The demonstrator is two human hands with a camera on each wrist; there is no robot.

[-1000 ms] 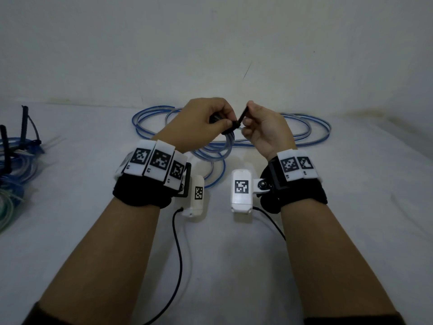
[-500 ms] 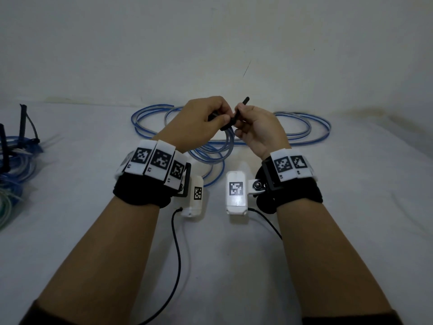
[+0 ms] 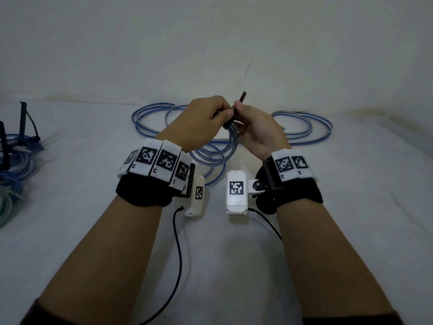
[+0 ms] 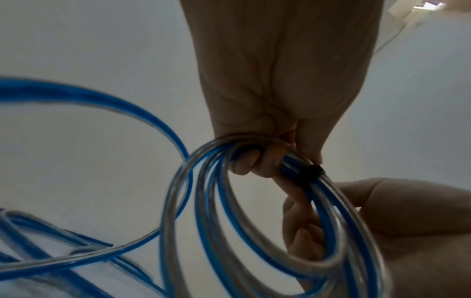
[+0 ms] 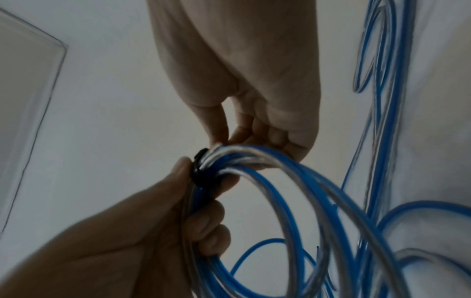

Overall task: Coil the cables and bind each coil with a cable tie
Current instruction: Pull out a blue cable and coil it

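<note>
- Head view: left hand (image 3: pixel 206 118) and right hand (image 3: pixel 260 130) meet above the white surface (image 3: pixel 351 207), both raised, knuckle to knuckle.
- Left hand: fingers curled round the gathered turns of the coil (image 4: pixel 254 221), clamping the bundle just beside the black cable tie (image 4: pixel 309 175).
- Right hand: fingers and thumb pinched on the tie where it crosses the bundle; lower fingers hooked through the coil's opening.
- Cable tie: already wrapped around the strands; its free tail (image 3: pixel 242 97) juts up and away from the person, between the two hands. Whether the tail is locked in the head cannot be told.
- Governing relation: the tail's long axis runs crosswise to the strands, on the right hand's side; tightening would likely fall to that hand, pulling along the tail while the left holds the bundle.
- Uncoiled cable (image 3: pixel 304 123): blue-and-clear loops trail onto the surface beyond the hands.
- Far left: tied coils (image 3: pixel 16 156) lie well apart.
</note>
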